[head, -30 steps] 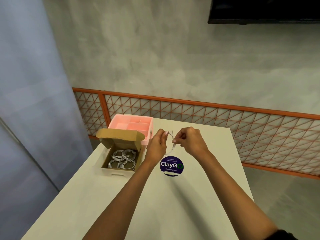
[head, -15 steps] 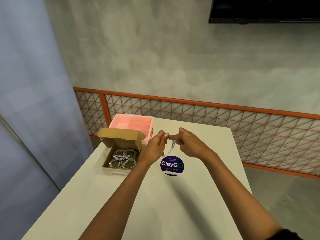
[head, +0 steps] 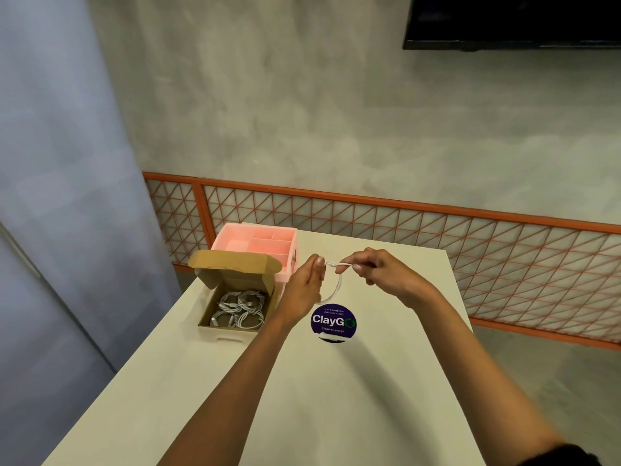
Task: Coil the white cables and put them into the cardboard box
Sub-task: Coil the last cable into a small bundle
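Both hands are raised over the white table [head: 336,398] and work close together on one white cable [head: 339,285]. Left hand [head: 302,287]: palm turned inward, fingers nearly straight, with the cable pinched between thumb and fingertips at the top of the loop. Right hand [head: 386,274]: fingers curled, thumb and forefinger pinching a short length of the same cable just beside the left fingertips. Between the two grips the cable runs level; below them it hangs in a single open loop — clear of the table top and above a round purple "ClayGo" sticker [head: 333,322]. Left of the hands stands the cardboard box [head: 232,279], lid flap folded up and back, resting on the table near its left edge. Inside lie several coiled cables [head: 240,307], bundled side by side on the box floor. Behind the box, touching or just beside it, sits a pink compartment tray [head: 237,245]. An orange lattice railing [head: 403,230] runs beyond the table's far edge.
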Tool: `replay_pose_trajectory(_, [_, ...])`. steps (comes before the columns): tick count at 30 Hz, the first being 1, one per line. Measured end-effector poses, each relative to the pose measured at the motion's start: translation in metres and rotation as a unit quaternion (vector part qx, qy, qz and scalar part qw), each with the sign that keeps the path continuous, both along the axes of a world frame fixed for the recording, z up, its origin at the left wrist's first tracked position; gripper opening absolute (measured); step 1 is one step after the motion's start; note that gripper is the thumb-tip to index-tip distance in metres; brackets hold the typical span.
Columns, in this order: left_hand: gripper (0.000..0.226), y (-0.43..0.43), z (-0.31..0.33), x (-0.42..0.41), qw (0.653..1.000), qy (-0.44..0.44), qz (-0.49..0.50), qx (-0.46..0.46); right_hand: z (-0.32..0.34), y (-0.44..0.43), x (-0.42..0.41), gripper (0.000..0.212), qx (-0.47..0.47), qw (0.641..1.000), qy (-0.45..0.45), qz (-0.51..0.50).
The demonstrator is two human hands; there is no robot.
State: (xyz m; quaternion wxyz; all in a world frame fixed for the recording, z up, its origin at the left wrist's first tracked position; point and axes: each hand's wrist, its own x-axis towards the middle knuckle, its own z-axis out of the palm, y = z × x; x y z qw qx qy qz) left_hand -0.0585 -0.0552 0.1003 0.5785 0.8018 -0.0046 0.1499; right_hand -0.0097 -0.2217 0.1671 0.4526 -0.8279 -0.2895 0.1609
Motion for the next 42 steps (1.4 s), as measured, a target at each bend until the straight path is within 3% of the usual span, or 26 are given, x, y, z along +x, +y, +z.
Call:
replay_pose_trajectory(3, [0.033, 0.003, 0.004, -0.004, 0.983, 0.061, -0.100, -0.144, -0.002, -0.004, 0.002, 0.029, 0.037, 0.998, 0.045, -0.010])
replay_pose_trajectory(7, [0.030, 0.011, 0.013, -0.006, 0.957, 0.111, -0.194, -0.186, -0.004, -0.008, 0.006, 0.030, 0.054, 0.995, 0.080, -0.001])
replay_pose_trajectory(12, [0.028, 0.027, 0.026, -0.007, 0.955, 0.147, -0.242, -0.090, -0.003, -0.010, 0.007, 0.031, 0.043, 0.994, 0.097, 0.028])
replay_pose_trajectory(19, [0.026, 0.010, 0.021, -0.012, 0.986, 0.106, -0.125, -0.022, 0.001, -0.010, 0.013, 0.028, 0.062, 0.993, 0.100, 0.025])
replay_pose_trajectory(24, [0.016, 0.002, 0.017, -0.010, 0.985, 0.010, -0.070, 0.159, -0.003, -0.009, 0.011, 0.025, 0.071, 0.994, 0.087, 0.013])
replay_pose_trajectory(26, [0.016, -0.001, 0.017, -0.010, 0.981, -0.008, -0.049, 0.187, -0.004, -0.009, 0.010, 0.023, 0.075, 0.994, 0.077, 0.006])
replay_pose_trajectory(34, [0.024, -0.011, 0.024, -0.012, 0.978, -0.013, -0.052, 0.199, -0.018, -0.006, 0.013, 0.020, 0.191, 0.976, 0.084, -0.059])
replay_pose_trajectory(42, [0.022, -0.010, 0.023, -0.008, 0.984, -0.008, -0.054, 0.170, -0.037, 0.009, 0.010, 0.012, 0.318, 0.913, 0.239, -0.093])
